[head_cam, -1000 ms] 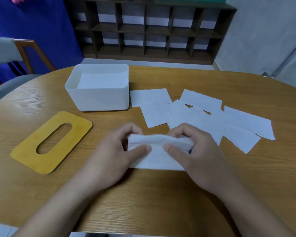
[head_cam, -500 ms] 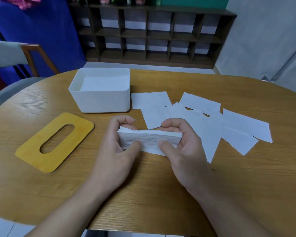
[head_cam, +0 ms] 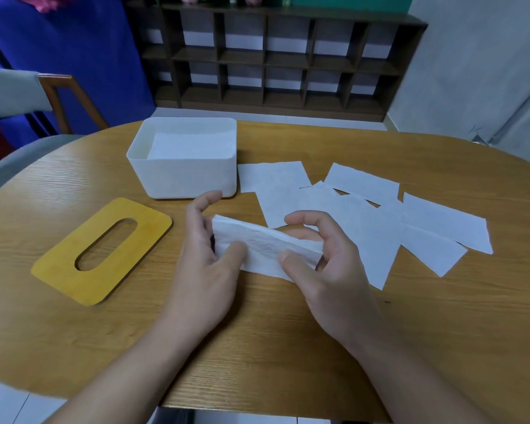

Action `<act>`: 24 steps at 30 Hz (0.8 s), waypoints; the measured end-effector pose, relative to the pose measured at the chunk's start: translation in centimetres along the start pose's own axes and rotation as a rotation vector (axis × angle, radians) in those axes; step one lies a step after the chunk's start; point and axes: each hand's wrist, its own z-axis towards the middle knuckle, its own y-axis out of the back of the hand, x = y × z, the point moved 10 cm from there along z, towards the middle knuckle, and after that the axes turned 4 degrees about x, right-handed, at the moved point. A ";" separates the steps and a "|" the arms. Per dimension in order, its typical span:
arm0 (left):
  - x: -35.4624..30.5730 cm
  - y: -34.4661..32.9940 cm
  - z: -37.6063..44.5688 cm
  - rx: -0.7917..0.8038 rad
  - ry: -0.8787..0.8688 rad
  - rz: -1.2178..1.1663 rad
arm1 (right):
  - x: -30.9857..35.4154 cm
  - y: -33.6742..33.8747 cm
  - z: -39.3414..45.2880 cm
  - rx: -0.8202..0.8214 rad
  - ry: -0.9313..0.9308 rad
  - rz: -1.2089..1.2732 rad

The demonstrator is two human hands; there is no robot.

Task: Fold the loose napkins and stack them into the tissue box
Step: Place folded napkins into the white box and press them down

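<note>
On the surface (head_cam: pixel 288 332), the tissue box (head_cam: pixel 184 175) near the far-left edge already holds folded napkins. We count several loose napkins (head_cam: pixel 364 221) remaining rightward. Our left hand (head_cam: pixel 208 264) and right hand (head_cam: pixel 325 270) pinch one folded napkin (head_cam: pixel 266 249) in curled fingers.

Both forearms run out past the bottom edge. The left hand (head_cam: pixel 207 264) covers the left end of the folded napkin (head_cam: pixel 266 249), and the right hand (head_cam: pixel 325 270) covers its right end — how many layers it has cannot be told. The tissue box (head_cam: pixel 184 175) wall hides the depth of the stack inside. The worktop (head_cam: pixel 441 332) is cut off at the left and right edges, and the chair (head_cam: pixel 58 96) at the left.
</note>
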 end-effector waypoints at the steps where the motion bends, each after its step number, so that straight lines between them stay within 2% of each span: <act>1: 0.0 0.0 0.0 -0.001 -0.001 -0.009 | -0.1 0.1 0.0 -0.005 -0.002 -0.017; 5: -0.3 0.2 0.0 -0.011 -0.010 -0.084 | -0.6 0.1 0.0 -0.020 -0.002 -0.099; 9: 0.2 0.7 0.1 -0.053 0.065 -0.185 | -0.8 0.3 0.1 -0.057 -0.002 0.034; 12: 0.1 0.8 0.2 -0.053 0.075 -0.152 | -1.1 1.2 0.6 -0.113 -0.024 0.094; 17: -1.1 -0.6 -0.2 0.044 0.042 -0.085 | -1.7 2.3 0.8 -0.212 -0.068 0.216; 24: -0.5 0.2 0.1 -0.011 0.094 -0.107 | -1.0 2.4 0.4 -0.255 -0.040 0.168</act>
